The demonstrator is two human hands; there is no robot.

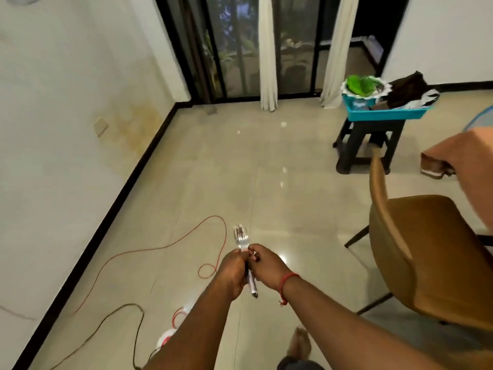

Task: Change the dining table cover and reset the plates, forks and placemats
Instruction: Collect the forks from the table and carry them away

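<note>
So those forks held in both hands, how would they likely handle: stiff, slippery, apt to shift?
The forks look like shiny metal, so probably rigid and somewhat slick. Bunched loosely, they may slide against each other; the left hand and right hand both grip them.

No readable text, labels, brands, numbers or signs anywhere in view
</note>
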